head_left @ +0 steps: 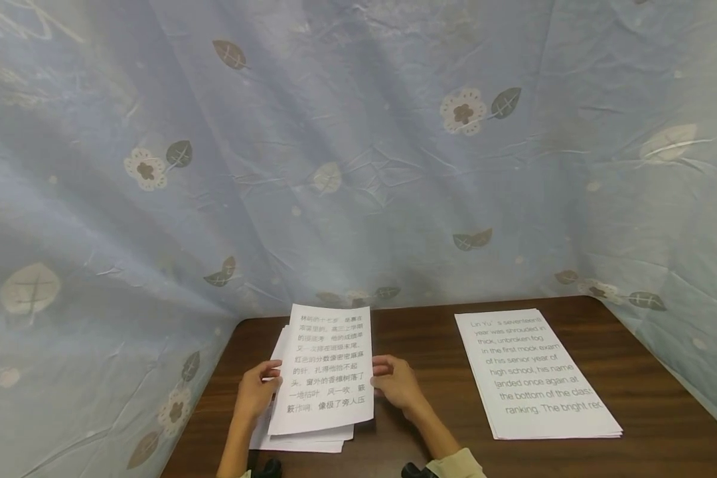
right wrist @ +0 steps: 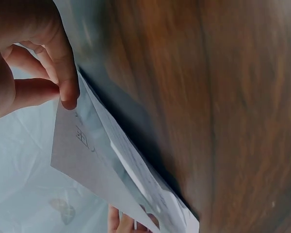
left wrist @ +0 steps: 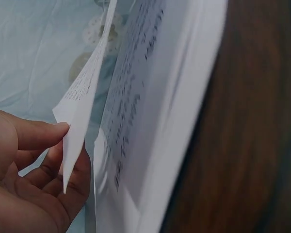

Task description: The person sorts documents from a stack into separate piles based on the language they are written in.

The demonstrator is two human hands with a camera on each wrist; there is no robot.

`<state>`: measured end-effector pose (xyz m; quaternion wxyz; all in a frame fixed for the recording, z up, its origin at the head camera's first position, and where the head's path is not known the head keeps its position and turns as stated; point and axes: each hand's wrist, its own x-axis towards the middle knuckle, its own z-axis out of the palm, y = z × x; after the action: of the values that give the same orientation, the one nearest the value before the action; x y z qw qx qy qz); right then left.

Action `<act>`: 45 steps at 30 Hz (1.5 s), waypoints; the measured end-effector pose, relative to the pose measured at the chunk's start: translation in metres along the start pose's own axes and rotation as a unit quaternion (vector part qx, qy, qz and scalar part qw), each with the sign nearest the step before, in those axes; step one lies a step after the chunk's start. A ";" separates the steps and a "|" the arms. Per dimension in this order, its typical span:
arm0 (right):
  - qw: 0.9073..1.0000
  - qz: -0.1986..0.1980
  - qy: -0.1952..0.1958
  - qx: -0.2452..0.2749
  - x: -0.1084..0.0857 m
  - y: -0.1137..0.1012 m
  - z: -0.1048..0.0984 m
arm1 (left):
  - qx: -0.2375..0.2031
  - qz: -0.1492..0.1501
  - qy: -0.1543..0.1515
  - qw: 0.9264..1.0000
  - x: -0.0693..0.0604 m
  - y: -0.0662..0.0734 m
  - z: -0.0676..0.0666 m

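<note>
A printed sheet of paper [head_left: 325, 372] with large Chinese text is held up above a loose stack of paper [head_left: 311, 443] on the left part of the table. My left hand [head_left: 257, 390] pinches the sheet's left edge between thumb and fingers; the left wrist view shows the thumb [left wrist: 43, 134] on the printed face. At the opposite edge, my right hand [head_left: 397, 382] pinches the same sheet. In the right wrist view a gap separates the sheet [right wrist: 82, 155] from the stack [right wrist: 150, 179] beneath.
To the right lies a second stack of paper [head_left: 534, 378] with large English text on top, its edges slightly uneven. Both stacks rest on a dark wooden table [head_left: 430, 345]. A pale blue curtain [head_left: 358, 166] with leaf and flower prints hangs behind and around the table.
</note>
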<state>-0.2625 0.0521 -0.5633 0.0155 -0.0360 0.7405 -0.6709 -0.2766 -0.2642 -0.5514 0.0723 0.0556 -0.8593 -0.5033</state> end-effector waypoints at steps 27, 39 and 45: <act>0.999 0.017 0.004 0.031 0.001 -0.001 0.046 | 0.044 -0.008 0.014 0.999 0.007 -0.024 -0.033; 1.000 0.013 0.010 0.022 0.002 -0.001 0.048 | 0.050 -0.013 0.014 0.999 0.010 -0.027 -0.031; 1.000 0.013 0.010 0.010 0.001 0.001 0.048 | 0.053 -0.010 0.014 0.998 0.012 -0.026 -0.029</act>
<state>-0.2605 0.0045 -0.5692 0.0171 -0.0199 0.7343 -0.6784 -0.2822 -0.3041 -0.5592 0.0766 0.0750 -0.8831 -0.4569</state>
